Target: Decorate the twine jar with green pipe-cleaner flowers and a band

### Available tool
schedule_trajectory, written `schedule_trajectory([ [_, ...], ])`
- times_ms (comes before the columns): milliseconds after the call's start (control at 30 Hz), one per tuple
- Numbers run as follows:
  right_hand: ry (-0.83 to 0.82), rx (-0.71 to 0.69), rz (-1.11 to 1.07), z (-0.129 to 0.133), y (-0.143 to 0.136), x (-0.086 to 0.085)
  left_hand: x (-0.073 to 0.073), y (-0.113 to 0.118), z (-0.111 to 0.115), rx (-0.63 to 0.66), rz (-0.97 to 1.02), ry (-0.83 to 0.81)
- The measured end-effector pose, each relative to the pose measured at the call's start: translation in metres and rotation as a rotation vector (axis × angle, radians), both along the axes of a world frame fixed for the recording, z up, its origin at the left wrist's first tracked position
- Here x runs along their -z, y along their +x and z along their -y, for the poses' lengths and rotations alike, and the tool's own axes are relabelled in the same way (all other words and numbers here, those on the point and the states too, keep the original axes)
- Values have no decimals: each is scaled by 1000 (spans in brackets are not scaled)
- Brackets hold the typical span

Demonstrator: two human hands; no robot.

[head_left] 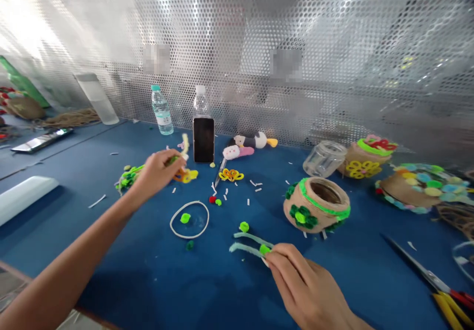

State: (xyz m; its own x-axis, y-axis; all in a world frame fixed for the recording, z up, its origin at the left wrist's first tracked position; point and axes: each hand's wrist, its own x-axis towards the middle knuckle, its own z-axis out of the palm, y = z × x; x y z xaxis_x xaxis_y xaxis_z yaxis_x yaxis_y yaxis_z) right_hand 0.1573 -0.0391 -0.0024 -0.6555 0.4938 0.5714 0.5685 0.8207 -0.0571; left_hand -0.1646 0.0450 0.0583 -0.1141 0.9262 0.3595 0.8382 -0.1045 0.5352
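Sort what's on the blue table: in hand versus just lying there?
In hand:
- pale green pipe cleaner, pinched by right hand
- yellow-green pipe-cleaner bits, gripped by left hand

Lying about:
- twine-wrapped jar
- white loop
- phone
- water bottle
- scissors
- plush toy

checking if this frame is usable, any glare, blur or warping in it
Head view: strong glare washes out the perforated metal screen at upper left; straight edges bow toward the corners, a wide-lens warp; the left hand over the pile of coloured pipe cleaners is slightly smeared; the right hand pinching the pale green pipe cleaner looks sharper; soft shadows lie on the blue table.
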Motion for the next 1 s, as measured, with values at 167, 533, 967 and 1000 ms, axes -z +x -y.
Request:
schedule_trajectory([
  [167,-403,3,-157,0,-7,-3,-6,-74,-7,-312,-266,68],
  [533,-801,-21,-341,1,-10,5,12,42,43,365,-432,228],
  [967,-1033,72,-298,-2,-8,-11,58,97,76,894,-529,189],
  [1000,-1039,70,-249,-5,-5,-13,56,95,74,878,-537,202],
])
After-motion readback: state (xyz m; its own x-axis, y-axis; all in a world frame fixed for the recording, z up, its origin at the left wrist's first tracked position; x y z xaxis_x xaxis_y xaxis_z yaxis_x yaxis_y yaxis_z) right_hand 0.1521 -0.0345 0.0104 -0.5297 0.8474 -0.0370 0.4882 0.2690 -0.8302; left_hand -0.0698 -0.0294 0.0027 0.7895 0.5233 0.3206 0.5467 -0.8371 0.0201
